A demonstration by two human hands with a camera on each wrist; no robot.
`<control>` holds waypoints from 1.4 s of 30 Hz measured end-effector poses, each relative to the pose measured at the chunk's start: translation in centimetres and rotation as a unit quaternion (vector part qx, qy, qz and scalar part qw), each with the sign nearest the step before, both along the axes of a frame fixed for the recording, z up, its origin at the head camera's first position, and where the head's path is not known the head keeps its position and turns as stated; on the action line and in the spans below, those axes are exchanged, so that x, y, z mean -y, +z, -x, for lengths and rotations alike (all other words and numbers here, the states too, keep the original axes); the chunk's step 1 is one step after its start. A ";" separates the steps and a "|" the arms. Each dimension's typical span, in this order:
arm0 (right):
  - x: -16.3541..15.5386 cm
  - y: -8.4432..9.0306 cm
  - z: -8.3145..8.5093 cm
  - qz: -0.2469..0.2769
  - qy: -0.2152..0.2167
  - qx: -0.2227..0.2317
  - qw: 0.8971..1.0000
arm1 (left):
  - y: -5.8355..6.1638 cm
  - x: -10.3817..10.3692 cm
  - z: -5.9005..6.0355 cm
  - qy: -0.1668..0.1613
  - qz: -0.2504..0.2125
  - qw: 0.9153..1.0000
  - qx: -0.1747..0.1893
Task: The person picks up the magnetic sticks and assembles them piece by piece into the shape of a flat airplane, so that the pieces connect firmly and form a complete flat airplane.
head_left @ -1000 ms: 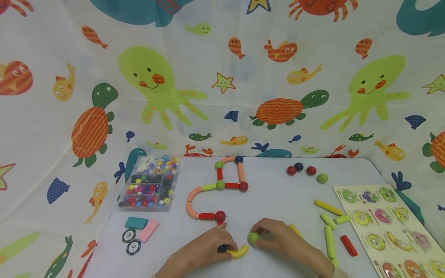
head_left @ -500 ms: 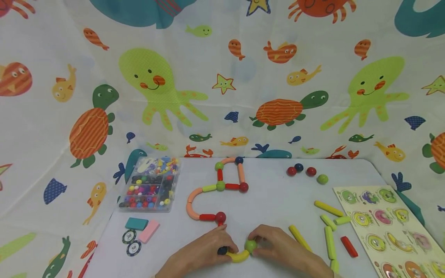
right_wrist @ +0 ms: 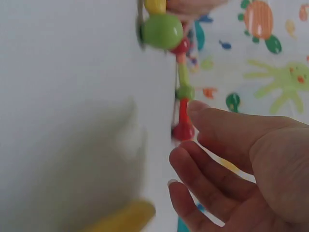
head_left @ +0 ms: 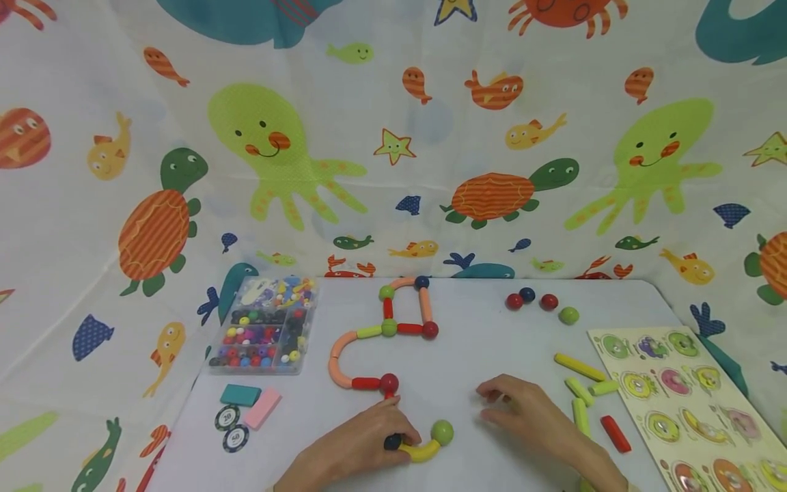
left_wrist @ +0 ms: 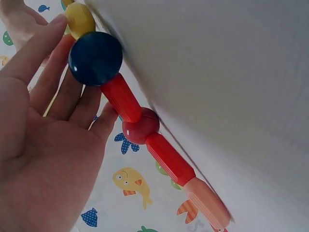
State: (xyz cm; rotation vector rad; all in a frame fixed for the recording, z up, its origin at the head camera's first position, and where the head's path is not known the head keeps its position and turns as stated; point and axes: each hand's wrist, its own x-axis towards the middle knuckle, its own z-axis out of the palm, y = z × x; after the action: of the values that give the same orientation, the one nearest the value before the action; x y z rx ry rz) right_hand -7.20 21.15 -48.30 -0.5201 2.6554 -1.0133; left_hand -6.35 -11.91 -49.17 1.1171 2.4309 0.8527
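Note:
My left hand (head_left: 378,434) pinches a yellow curved magnetic rod (head_left: 423,452) near its joint with a dark blue ball (head_left: 393,442). In the left wrist view the thumb lies on the yellow rod (left_wrist: 81,20), and the fingers reach behind the blue ball (left_wrist: 95,59). A short red rod (left_wrist: 120,97) links that ball to a red ball (left_wrist: 141,126). At the yellow rod's other end sits a green ball (head_left: 442,432). Apart from it, to the right, hovers my right hand (head_left: 522,413), fingers loosely bent and holding nothing.
The joined rods and balls continue as a chain up to a closed loop (head_left: 427,305). Loose balls (head_left: 549,301) lie at the back right, loose rods (head_left: 579,367) beside a fruit puzzle board (head_left: 667,403). A bead box (head_left: 258,335), two blocks and two chips stand left.
My right hand brought the green ball left against the yellow curved rod's end, let go of it and moved away to the right. The left hand has stayed in place.

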 end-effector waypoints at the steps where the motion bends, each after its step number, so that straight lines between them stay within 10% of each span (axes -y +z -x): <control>1: -0.6 0.1 0.1 -0.006 -0.019 -0.008 1.000 | 0.0 0.0 0.0 0.001 0.000 1.000 0.000; 7: -4.1 0.4 0.3 -0.051 -0.114 -0.021 0.992 | 0.2 0.0 0.0 0.004 -0.003 1.000 -0.003; 16: -5.5 -0.4 -0.5 -0.079 -0.127 0.051 0.987 | 0.4 0.1 0.0 0.013 -0.004 1.000 0.009; 42: 1.9 -1.8 1.0 -0.011 -0.176 0.046 0.983 | 0.5 -0.4 0.0 0.014 0.005 1.000 0.014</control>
State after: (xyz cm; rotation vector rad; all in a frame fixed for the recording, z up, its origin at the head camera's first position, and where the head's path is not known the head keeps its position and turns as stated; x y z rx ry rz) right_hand -8.16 19.29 -50.13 0.0067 2.7268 -1.0679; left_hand -6.33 -11.55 -48.64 1.0638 2.4306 0.8564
